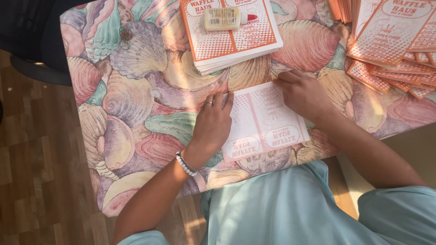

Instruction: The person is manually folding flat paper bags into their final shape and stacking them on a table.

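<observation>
We're pressing the pale printed sheet [263,120] flat at frame center, left hand [212,123] open-palmed on its left edge, right hand [302,93] fingers curled, pinning its top-right corner.

The person wears a loose, pale blue-green short-sleeved top [290,208]. On the left hand [211,124] a thin silver ring [208,103] circles one finger, and just behind that hand a bracelet of white and dark beads [186,164] wraps the wrist. The right hand [302,93] is bare.

home craft table [136,90], wood floor [32,159]
</observation>
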